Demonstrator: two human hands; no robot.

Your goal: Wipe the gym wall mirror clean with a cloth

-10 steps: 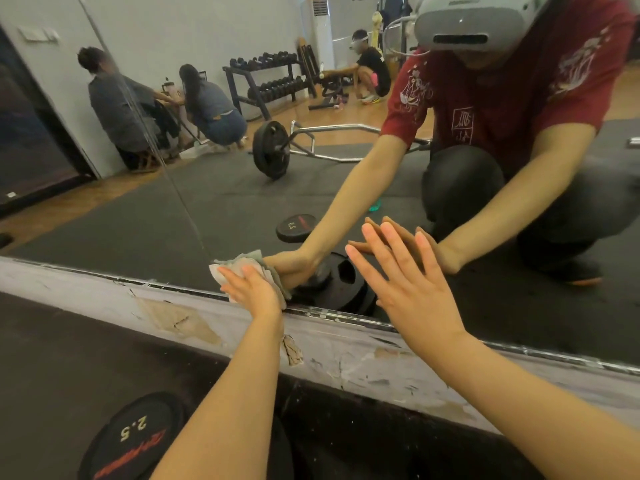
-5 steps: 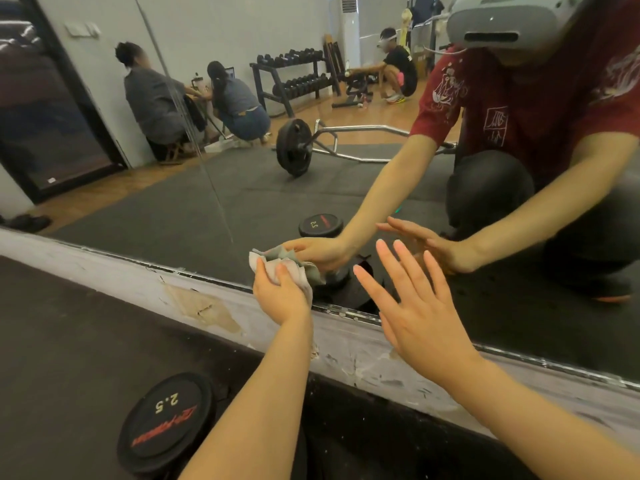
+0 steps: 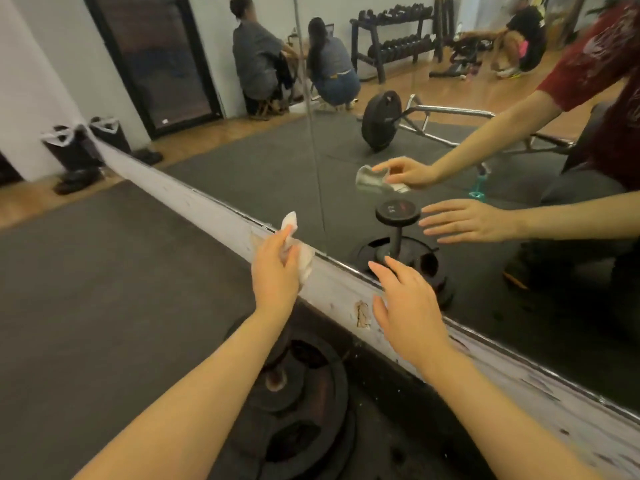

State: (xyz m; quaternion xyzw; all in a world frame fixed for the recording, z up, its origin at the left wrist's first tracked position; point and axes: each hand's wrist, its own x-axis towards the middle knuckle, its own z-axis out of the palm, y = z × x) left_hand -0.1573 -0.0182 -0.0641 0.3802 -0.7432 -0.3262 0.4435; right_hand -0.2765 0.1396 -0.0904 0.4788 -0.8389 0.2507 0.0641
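Observation:
The wall mirror [image 3: 277, 178] runs from the left middle to the lower right above a scuffed white base strip [image 3: 194, 202]. My left hand [image 3: 275, 275] grips a crumpled white cloth [image 3: 294, 247], held off the glass in front of the strip near the mirror's lower edge. My right hand [image 3: 405, 306] hovers to its right with fingers straight and spread, holding nothing, just short of the glass. Both hands and the cloth show reflected in the mirror.
Black weight plates with a dumbbell [image 3: 298, 386] stacked on them lie on the grey mat under my forearms. Two black bins [image 3: 69, 147] and shoes [image 3: 74, 180] stand at the far left by the wall. Reflected: several people, a barbell, a dumbbell rack.
My left hand has drawn the cloth back off the glass to in front of the white strip. My right hand has lowered and pulled away from the mirror. The view has swung left.

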